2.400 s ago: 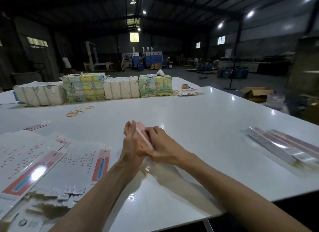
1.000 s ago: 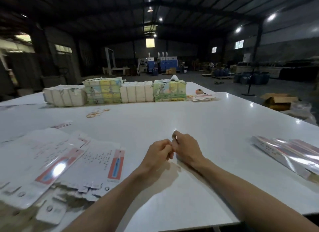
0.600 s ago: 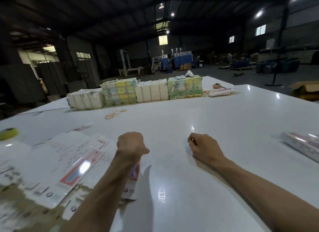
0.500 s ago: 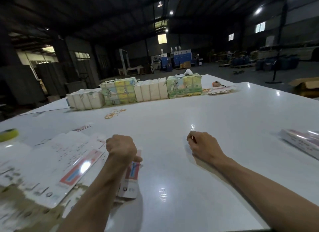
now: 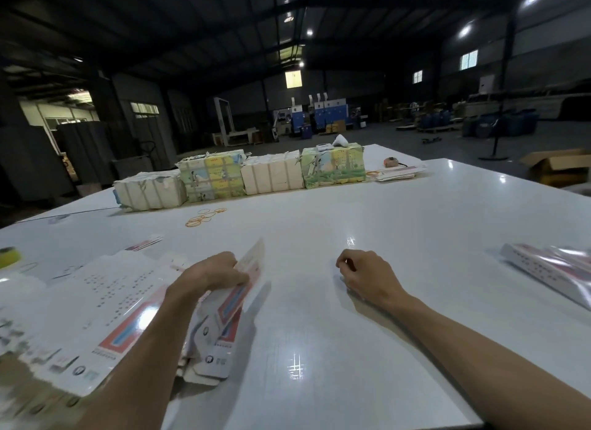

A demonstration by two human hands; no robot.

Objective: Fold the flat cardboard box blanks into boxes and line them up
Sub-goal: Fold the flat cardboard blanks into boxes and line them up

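Box blank (image 5: pixel 233 304), tilted up off the stack of blanks (image 5: pixel 96 304) at the left of the table (image 5: pixel 319 317), was grasped by the left hand (image 5: pixel 212 274). Right hand (image 5: pixel 367 274) rested clenched on the table.

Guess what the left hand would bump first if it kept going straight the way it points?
Probably the white bundle in the far row; the left hand, gripping a box blank, has only bare table before it.

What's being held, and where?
The left hand grips a flat box blank by a long edge, near its far end; the right hand looks empty.
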